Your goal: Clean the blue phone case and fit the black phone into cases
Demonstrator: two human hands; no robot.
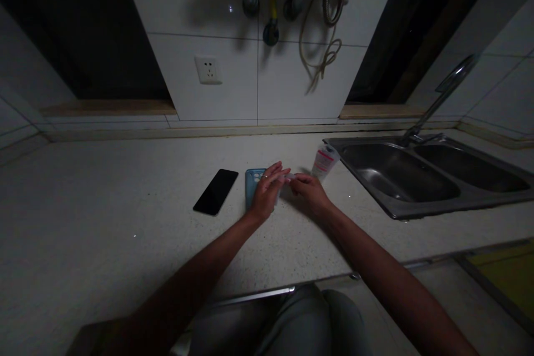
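My left hand [265,193] is over the right part of a blue phone case [251,188], its fingers stretched toward the right and its thumb side against a thin, pale, translucent piece [288,177]. Opposite it, my right hand [309,189] pinches the other end of that piece between thumb and fingertips. What the piece is cannot be made out in the dim light. Left of the case lies a black smartphone [216,192], screen up. Just behind my right hand stands a clear plastic cup [325,161] with pink print.
A double steel sink [396,208] with a tall faucet [438,97] is set into the counter [167,250] on the right. A wall socket [208,70], pipes and a tied cord [323,61] are on the tiled wall. My legs are below the counter's front edge.
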